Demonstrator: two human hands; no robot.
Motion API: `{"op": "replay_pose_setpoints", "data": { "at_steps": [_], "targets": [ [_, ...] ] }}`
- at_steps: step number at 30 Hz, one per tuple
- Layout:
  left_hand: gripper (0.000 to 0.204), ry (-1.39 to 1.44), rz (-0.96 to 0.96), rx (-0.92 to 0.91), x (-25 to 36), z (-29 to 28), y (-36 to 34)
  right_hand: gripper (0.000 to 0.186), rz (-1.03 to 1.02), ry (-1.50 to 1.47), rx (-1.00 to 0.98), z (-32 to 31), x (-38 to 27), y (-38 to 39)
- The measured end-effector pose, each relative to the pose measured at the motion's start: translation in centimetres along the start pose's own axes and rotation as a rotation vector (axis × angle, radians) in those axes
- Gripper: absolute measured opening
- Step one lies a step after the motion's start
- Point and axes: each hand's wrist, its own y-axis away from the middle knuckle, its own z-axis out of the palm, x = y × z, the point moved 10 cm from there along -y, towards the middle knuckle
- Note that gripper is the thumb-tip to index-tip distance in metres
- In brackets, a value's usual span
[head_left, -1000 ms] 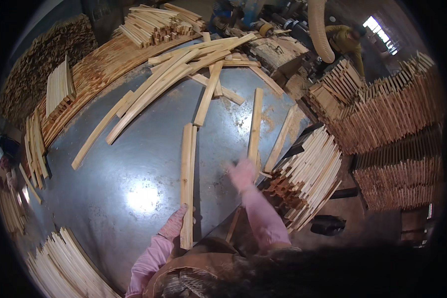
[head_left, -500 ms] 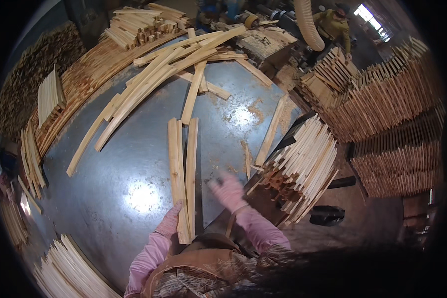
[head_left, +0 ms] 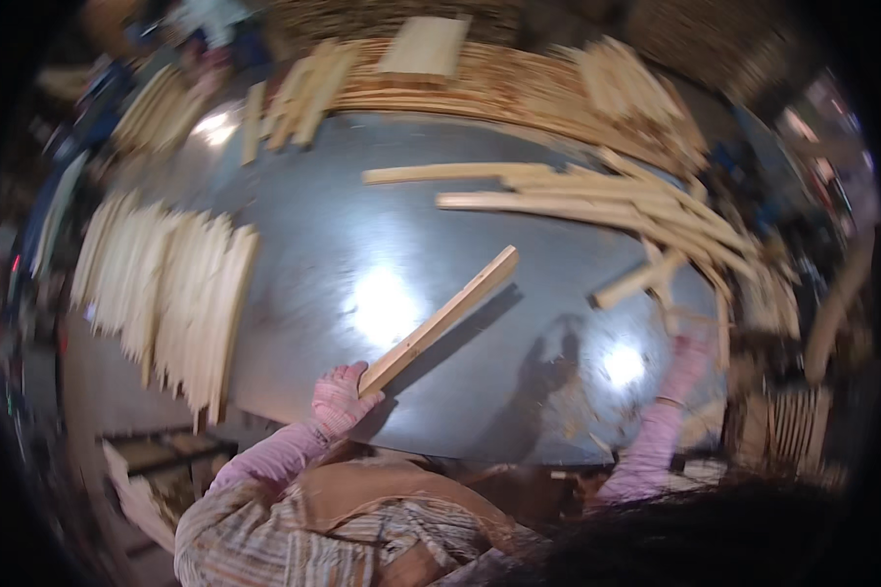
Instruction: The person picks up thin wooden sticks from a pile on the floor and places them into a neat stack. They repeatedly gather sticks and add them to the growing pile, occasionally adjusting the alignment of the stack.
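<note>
My left hand (head_left: 338, 401), in a pinkish knit glove, is closed around the near end of a wooden strip (head_left: 440, 323). The strip slants up and to the right above the grey metal tabletop (head_left: 294, 254), and its shadow falls beside it. Well over to the right, my right hand (head_left: 688, 364) stretches out near the table's right edge. Motion smears its fingers, so whether they hold anything is unclear. Just beyond them lies a loose pile of wooden strips (head_left: 597, 203), some crossing each other, with a short strip (head_left: 638, 281) nearest.
Many pale strips stand in a bundle (head_left: 166, 293) along the left edge. Across the far side runs a long stack of boards (head_left: 519, 83), bearing a pale bundle (head_left: 426, 47) and more strips (head_left: 631, 83). Sawdust (head_left: 578, 416) lies near the front right. A person (head_left: 210, 39) is at the far left.
The view has swung to the left. My left hand now holds a single strip, slanted to the right, where several lay together before it. My right hand has moved outward to the right.
</note>
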Motion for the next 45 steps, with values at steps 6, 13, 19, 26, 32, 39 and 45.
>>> {"op": "replay_pose_setpoints", "data": {
  "at_steps": [6,13,19,26,32,39,45],
  "targets": [
    [0.064,-0.042,-0.2,0.195,-13.4,2.4,3.1,0.055,0.104,0.046,-0.372,18.7,-0.2,4.3],
    [0.041,-0.203,-0.591,0.248,-30.9,5.7,4.4,0.054,0.026,0.446,-1.24,37.5,7.9,31.2],
    [0.068,-0.189,-0.568,0.513,-31.0,-4.5,6.5,0.065,-0.329,0.897,-1.269,49.4,4.4,27.4],
    [0.058,0.371,0.041,0.626,-15.5,-8.0,-5.0,0.07,-0.747,1.289,-1.167,62.7,5.9,16.1],
    [0.053,2.033,-0.11,0.151,-4.7,1.3,-18.6,0.076,-0.335,0.972,-1.865,63.8,2.1,26.9],
    [0.04,1.951,-0.194,-0.202,-5.2,4.9,-21.3,0.072,-0.712,1.281,-0.974,62.3,6.3,2.5],
    [0.034,1.77,-0.172,-0.056,-8.8,2.9,-18.8,0.064,-0.47,1.317,-1.004,47.6,10.2,4.5]
  ]
}}
